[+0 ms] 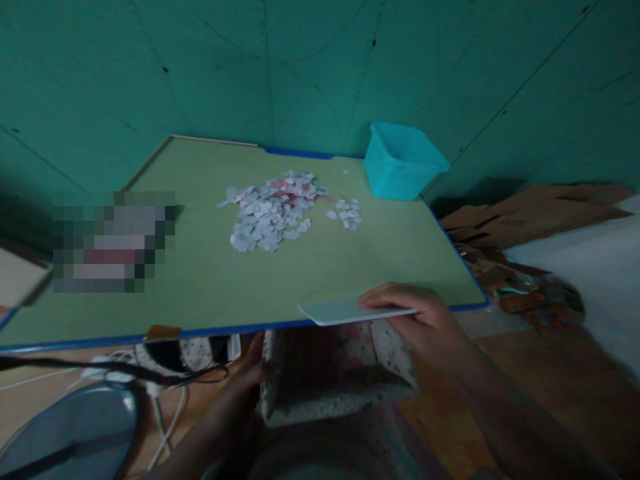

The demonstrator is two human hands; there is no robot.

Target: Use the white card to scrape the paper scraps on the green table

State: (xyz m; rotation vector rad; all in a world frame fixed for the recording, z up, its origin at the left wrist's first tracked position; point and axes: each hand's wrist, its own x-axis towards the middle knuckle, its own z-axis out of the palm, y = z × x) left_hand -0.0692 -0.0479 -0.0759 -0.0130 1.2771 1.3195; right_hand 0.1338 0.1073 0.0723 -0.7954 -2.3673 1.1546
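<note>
My right hand [425, 320] grips a flat white card [345, 310] at the near edge of the green table [210, 280], thumb on top and fingers beneath. My left hand [255, 370] is below the table edge, its fingers closed on the side of a patterned cloth cushion [335, 373] in my lap. A heap of small white and pink paper scraps [275, 210] lies in the middle of the table, with a smaller cluster [346, 213] just to its right.
A turquoise plastic bin [403, 160] stands at the table's far right corner. A blurred-out object [113, 240] sits at the left. Cardboard pieces [530, 213] lie on the floor to the right. Cables and a round dark object [75, 433] are at lower left.
</note>
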